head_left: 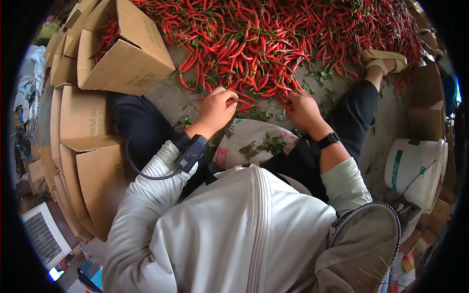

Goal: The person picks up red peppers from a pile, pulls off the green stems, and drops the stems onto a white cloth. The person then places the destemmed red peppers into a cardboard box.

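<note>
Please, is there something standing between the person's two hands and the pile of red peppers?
Nothing visible: left hand and right hand are at the red pepper pile's near edge. The pale leaf-strewn material lies nearer the body.

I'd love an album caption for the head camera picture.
Left hand and right hand hold red chili peppers at the near edge of a large pile, beside an open cardboard box.

Red chillies (254,53), brown carton (139,56).
</note>
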Available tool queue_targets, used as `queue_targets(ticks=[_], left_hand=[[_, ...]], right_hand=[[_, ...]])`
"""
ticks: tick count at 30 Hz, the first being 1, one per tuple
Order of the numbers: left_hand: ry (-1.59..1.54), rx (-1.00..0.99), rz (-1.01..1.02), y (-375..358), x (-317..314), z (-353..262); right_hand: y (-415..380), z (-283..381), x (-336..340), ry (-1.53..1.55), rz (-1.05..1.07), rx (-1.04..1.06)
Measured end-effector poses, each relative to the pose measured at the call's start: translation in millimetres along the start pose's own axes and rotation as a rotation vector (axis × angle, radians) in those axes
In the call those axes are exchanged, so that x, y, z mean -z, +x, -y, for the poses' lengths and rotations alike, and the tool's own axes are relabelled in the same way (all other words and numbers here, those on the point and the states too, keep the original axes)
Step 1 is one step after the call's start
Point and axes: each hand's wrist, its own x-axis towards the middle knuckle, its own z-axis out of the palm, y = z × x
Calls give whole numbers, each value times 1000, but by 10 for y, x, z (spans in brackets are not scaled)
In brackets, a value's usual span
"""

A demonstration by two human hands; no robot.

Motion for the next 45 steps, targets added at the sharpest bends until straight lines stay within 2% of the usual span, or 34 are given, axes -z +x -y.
queue_targets(ticks=[1, 2, 4, 5, 6, 8, 10, 12, 13, 14, 16, 20, 22, 23, 24, 26, 30, 32, 33, 34, 36, 37, 40, 42, 44, 45], left_hand=[[29, 3, 40, 27, -41, -10], [18, 0, 43, 54, -99, -5], [136, -39, 129, 114, -238, 32], [244, -50, 199, 139, -291, 57], [235, -52, 200, 149, -334, 65], [402, -49, 251, 150, -389, 98], [434, -30, 274, 165, -357, 39], [477, -1, 304, 139, -349, 31], [468, 20, 286, 137, -354, 47], [459, 35, 269, 142, -345, 73], [456, 18, 289, 167, -309, 113], [466, -15, 300, 281, -322, 123], [448, -46, 275, 294, -322, 132], [443, -87, 255, 306, -308, 140], [440, -128, 234, 313, -293, 147], [476, -112, 255, 292, -257, 148], [568, -70, 362, 248, -240, 85], [615, -52, 387, 282, -277, 50], [644, -72, 416, 310, -285, 42], [673, -93, 446, 337, -289, 36], [648, -94, 478, 371, -250, 53], [624, -101, 449, 380, -224, 67], [549, -92, 359, 410, -83, -88], [151, -102, 129, 427, -10, -204], [98, -70, 48, 390, 14, -335], [-406, 147, 119, 364, 20, -413]], right_hand=[[-24, -104, -17, 157, -106, -14], [-47, -165, 14, 148, -103, -21], [-55, -154, 186, 698, -189, -363], [-56, -127, 266, 925, -203, -428], [-32, -162, 266, 917, -204, -433], [56, -236, 224, 330, -188, -280], [187, -91, 156, 239, -208, -234], [326, -74, -27, -86, -176, -92], [370, -79, -115, -148, -62, -146], [382, -83, -173, -135, -61, -141], [385, -96, -221, -170, 5, -257], [335, -190, -127, -52, -57, -267], [302, -212, -3, 140, -105, -326], [304, -276, 15, 235, -21, -367], [285, -303, -1, 232, -28, -367], [264, -322, -46, 743, 39, -528], [171, 33, 187, 981, 77, -627], [102, 166, 265, 1356, 13, -751], [88, 144, 228, 1535, 23, -734], [45, 124, 216, 1528, 12, -736], [-27, 149, 188, 1784, -11, -704], [-74, 56, 157, 1875, 43, -626], [-78, 82, 135, 1893, 28, -651], [-62, 151, 134, 1920, 25, -595], [-34, 230, 150, 1942, 24, -532], [-39, 279, 157, 2042, 71, -490]])
